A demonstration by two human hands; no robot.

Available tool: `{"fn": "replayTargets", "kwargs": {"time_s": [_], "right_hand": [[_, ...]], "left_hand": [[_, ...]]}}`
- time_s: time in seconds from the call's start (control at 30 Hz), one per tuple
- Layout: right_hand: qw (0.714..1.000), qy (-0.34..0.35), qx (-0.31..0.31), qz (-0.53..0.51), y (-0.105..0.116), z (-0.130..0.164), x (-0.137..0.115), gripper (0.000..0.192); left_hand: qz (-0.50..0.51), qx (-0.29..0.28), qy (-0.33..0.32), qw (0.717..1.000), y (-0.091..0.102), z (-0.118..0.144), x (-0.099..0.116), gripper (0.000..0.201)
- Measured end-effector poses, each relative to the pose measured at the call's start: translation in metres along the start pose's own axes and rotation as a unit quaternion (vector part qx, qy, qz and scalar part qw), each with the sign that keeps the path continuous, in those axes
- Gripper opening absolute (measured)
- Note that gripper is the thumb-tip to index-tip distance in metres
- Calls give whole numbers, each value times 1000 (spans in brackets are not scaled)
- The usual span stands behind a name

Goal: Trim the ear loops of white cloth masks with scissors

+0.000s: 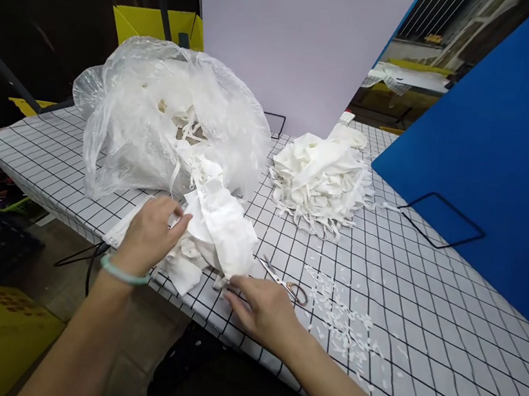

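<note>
Now both hands, left and right, pinch the white cloth piece, fingers half-curled.

Two bare arms of the person, seen from the head camera

The person is wearing no sleeves on the forearms, and both are showing bare up to the lower edge of the view. The left hand is wearing a thin pale green bracelet around the wrist. The right hand is wearing nothing, no ring and no watch.
</note>
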State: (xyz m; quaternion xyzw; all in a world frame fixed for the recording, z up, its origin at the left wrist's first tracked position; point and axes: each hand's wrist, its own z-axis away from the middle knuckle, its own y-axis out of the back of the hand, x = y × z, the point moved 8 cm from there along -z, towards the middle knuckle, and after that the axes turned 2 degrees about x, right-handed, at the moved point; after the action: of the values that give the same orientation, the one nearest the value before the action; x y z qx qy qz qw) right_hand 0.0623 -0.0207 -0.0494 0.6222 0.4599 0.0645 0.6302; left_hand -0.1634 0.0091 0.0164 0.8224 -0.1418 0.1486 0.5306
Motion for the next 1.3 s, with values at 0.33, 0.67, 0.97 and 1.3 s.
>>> {"fn": "replayTargets", "kwargs": {"time_s": [0.33, 0.67, 0.97, 1.3], "right_hand": [[991, -34, 125, -29, 12, -25, 9, 35], [952, -40, 265, -146, 61, 9, 26, 16], [881, -167, 105, -430, 55, 2, 62, 13], [788, -227, 57, -569, 48, -24, 63, 33]], "left_hand": [[-2, -163, -201, 966, -52, -18, 83, 17], [342, -214, 3, 915, -37, 41, 120, 17], [476, -319, 185, 798, -68, 58, 79, 24], [399, -333, 48, 853, -65, 65, 109, 26]]}}
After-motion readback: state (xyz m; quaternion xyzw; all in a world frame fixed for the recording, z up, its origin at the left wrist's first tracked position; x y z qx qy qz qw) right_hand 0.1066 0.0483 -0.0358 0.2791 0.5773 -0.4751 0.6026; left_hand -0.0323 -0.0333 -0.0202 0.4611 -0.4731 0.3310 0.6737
